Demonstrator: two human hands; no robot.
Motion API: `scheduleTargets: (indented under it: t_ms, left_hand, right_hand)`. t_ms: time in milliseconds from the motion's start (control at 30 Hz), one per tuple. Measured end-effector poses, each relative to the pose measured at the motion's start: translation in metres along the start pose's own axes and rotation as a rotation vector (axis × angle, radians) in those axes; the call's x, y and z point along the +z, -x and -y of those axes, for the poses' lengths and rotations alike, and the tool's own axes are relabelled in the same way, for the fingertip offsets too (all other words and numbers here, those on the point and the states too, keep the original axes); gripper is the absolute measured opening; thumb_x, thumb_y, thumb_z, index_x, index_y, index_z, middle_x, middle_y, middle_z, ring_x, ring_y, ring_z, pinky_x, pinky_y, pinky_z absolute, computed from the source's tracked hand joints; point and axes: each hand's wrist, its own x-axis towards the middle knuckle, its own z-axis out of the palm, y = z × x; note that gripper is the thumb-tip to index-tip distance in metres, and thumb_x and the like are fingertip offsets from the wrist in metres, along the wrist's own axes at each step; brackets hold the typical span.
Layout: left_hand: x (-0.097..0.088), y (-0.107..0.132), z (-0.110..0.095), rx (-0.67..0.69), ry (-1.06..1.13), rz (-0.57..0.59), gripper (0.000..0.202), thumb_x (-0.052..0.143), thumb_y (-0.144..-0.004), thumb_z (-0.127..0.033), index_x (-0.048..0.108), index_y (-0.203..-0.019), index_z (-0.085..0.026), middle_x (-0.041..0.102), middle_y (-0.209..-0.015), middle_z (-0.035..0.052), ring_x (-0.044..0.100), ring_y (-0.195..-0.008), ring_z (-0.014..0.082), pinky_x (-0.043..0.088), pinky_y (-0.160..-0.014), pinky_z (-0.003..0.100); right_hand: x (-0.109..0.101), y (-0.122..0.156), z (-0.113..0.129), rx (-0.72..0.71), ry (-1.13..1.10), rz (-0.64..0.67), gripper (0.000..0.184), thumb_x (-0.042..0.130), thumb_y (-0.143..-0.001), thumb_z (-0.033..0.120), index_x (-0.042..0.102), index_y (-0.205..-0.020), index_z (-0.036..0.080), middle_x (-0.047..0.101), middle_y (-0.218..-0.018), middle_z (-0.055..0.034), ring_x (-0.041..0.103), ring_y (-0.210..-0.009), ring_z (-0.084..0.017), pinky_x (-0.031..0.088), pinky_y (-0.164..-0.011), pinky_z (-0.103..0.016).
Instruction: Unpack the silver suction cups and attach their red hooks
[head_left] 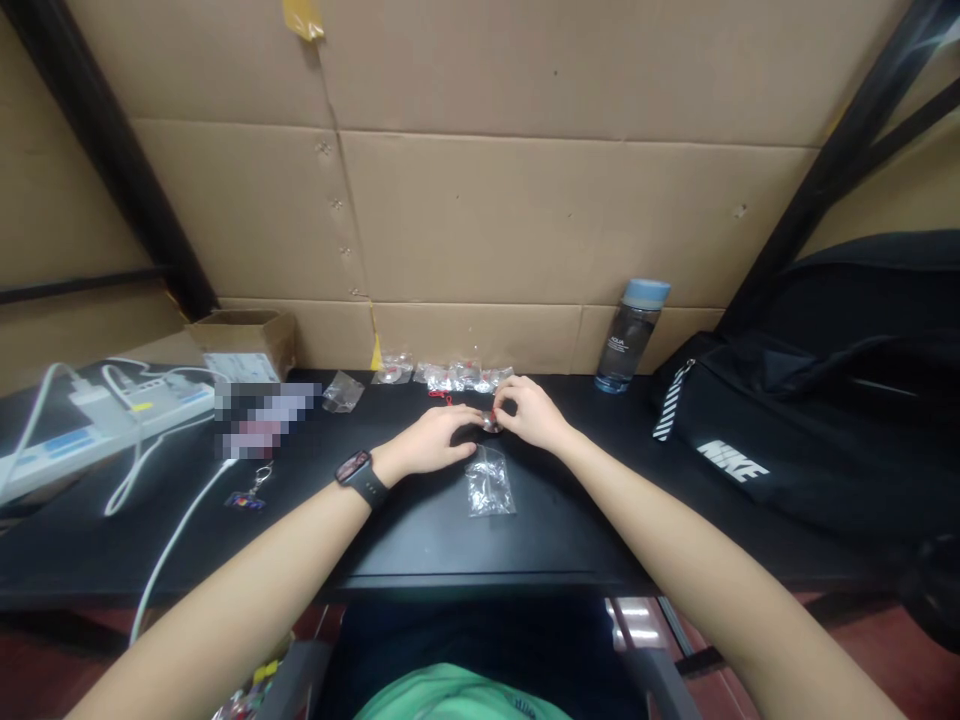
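The left hand (439, 440), thumb spread wide, touches the side of the small shiny piece (490, 424) just beyond the clear bag (491, 487) on the black table (420, 550), and the right hand (532, 412) pinches it narrowly. Light, steady left-hand support suits such a fine grip; the hands cover much of it, its red detail too small to identify
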Motion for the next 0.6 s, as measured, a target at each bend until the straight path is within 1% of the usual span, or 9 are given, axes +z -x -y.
scheduleTargets:
  t_ms: [100,200,267,467,600]
  left_hand:
    - [0.002,0.001,0.003,-0.017,-0.038,0.049,0.045,0.062,-0.092,-0.027,0.058,-0.137,-0.029,0.061,-0.141,0.0032,0.057,-0.129,0.0218,0.038,-0.117,0.040]
    - [0.005,0.002,0.007,-0.060,-0.079,0.109,0.043,0.057,-0.096,-0.030,0.057,-0.139,-0.029,0.058,-0.145,0.0044,0.053,-0.134,0.0237,0.034,-0.120,0.043]
    - [0.008,0.003,0.009,-0.080,-0.094,0.135,0.042,0.055,-0.097,-0.031,0.058,-0.139,-0.028,0.056,-0.146,0.0053,0.050,-0.137,0.0250,0.034,-0.119,0.044]
    - [0.009,0.004,0.010,-0.085,-0.098,0.145,0.044,0.053,-0.098,-0.033,0.056,-0.141,-0.029,0.056,-0.147,0.0062,0.050,-0.138,0.0262,0.037,-0.117,0.046]
    - [0.008,0.004,0.010,-0.081,-0.089,0.141,0.045,0.053,-0.098,-0.033,0.055,-0.142,-0.030,0.054,-0.148,0.0059,0.049,-0.139,0.0247,0.035,-0.118,0.045]
  right_hand:
    - [0.001,0.000,-0.004,0.021,0.018,0.015,0.007,0.069,-0.081,0.016,0.068,-0.076,0.021,0.067,-0.100,-0.0050,0.059,-0.099,-0.022,0.047,-0.093,-0.037]
    - [0.003,0.000,-0.006,0.027,0.023,0.032,0.007,0.069,-0.082,0.016,0.068,-0.076,0.020,0.067,-0.100,-0.0052,0.059,-0.097,-0.021,0.046,-0.092,-0.037]
    - [0.004,0.000,-0.007,0.029,0.022,0.038,0.007,0.069,-0.082,0.016,0.069,-0.077,0.020,0.067,-0.100,-0.0054,0.059,-0.096,-0.021,0.046,-0.091,-0.036]
    - [0.002,-0.001,-0.009,0.018,0.006,0.046,0.003,0.069,-0.081,0.016,0.070,-0.080,0.019,0.067,-0.098,-0.0053,0.060,-0.093,-0.020,0.046,-0.090,-0.035]
    - [-0.010,-0.002,-0.014,0.011,0.008,0.057,0.016,0.065,-0.079,0.010,0.073,-0.090,0.019,0.068,-0.096,-0.0046,0.062,-0.087,-0.018,0.048,-0.084,-0.032]
